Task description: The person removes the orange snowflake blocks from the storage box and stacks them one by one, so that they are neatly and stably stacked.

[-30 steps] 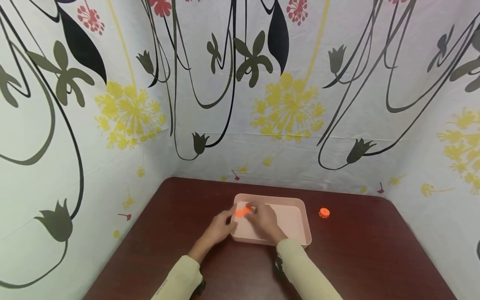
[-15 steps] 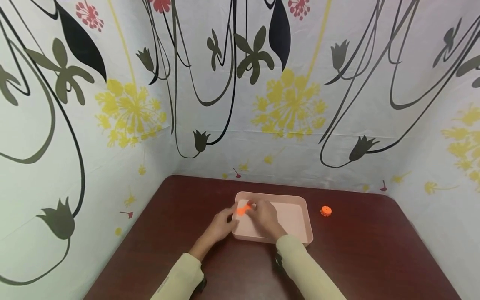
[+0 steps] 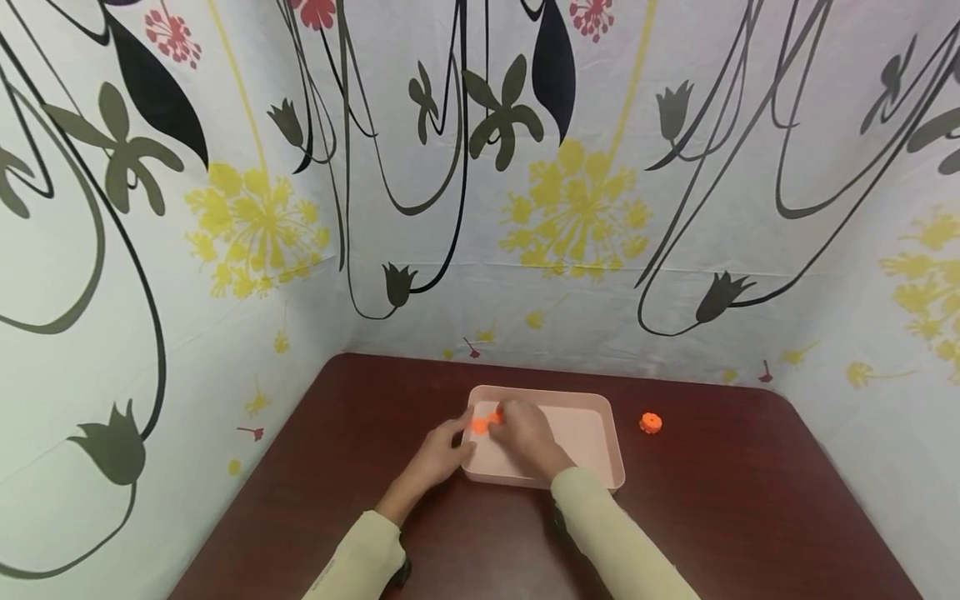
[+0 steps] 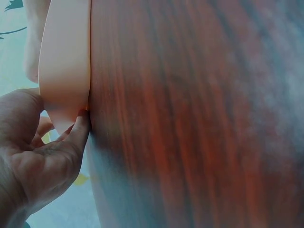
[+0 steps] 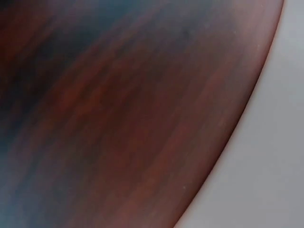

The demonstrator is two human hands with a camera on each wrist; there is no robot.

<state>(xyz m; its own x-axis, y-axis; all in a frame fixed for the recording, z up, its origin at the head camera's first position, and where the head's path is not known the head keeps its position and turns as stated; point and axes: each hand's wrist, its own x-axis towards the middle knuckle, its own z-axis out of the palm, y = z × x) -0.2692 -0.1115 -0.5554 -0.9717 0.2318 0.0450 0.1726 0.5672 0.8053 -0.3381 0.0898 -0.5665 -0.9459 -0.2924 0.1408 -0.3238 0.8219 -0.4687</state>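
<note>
A shallow pink tray (image 3: 577, 433) lies on the dark red-brown table. In its left part are bright orange pieces (image 3: 480, 425), small and uneven in outline, partly covered by fingers. My right hand (image 3: 525, 433) reaches over the near rim and pinches the right end of the orange pieces; its fingertips are partly hidden. At the tray's left side, my left hand (image 3: 437, 452) grips the edge. The left wrist view shows the left hand (image 4: 45, 159) with thumb and fingers around the corner of the tray (image 4: 65, 61). The right wrist view holds no hand.
A round orange knob-like piece (image 3: 651, 423) with a notched rim stands on the table (image 3: 720, 483) to the right of the tray. Behind and at the sides hangs a white flower-patterned cloth (image 3: 480, 225). In the right wrist view the table's edge (image 5: 228, 137) curves past a pale surface.
The right hand's fingers have drawn closer together around the orange pieces. The left hand and the tray stay in place, and the view has shifted only slightly.
</note>
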